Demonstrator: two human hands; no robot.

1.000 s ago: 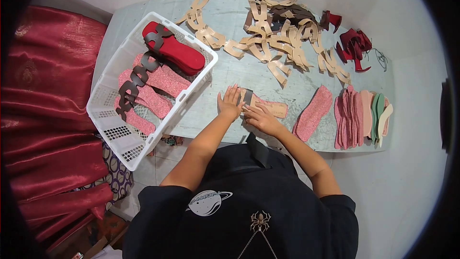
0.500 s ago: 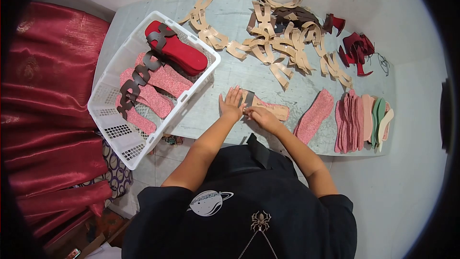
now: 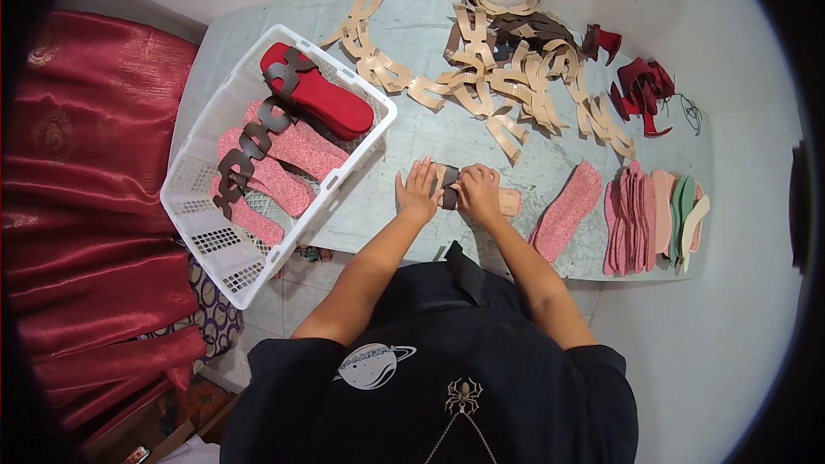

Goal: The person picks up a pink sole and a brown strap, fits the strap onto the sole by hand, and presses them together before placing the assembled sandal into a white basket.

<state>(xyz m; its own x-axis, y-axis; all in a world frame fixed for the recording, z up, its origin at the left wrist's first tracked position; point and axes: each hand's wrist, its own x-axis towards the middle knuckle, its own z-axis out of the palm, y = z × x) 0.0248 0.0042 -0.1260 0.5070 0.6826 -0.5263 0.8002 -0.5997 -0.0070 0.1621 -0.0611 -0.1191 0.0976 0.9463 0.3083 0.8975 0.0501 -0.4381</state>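
On the table lies a shoe sole with its tan underside up (image 3: 510, 201) and a pinkish edge, in front of my body. My left hand (image 3: 418, 192) rests flat at the sole's left end, fingers stretched out. A dark brown strap (image 3: 449, 189) is folded over the sole between my hands. My right hand (image 3: 478, 192) has its fingers curled down, pinching the strap against the sole; the fingertips are partly hidden. To the right sits a pink glitter sole (image 3: 567, 210), apart from both hands.
At left, a white basket (image 3: 279, 251) holds pink soles with brown straps (image 3: 254, 139) and a red sandal (image 3: 331, 105). Beige straps (image 3: 526, 77) are heaped at the back, with dark red straps (image 3: 640, 90) beside them. Stacked soles (image 3: 633, 219) stand at right.
My right hand has moved slightly up and right over the sole and now bears on the strap, which lies further across. My left hand stays at the sole's left end.
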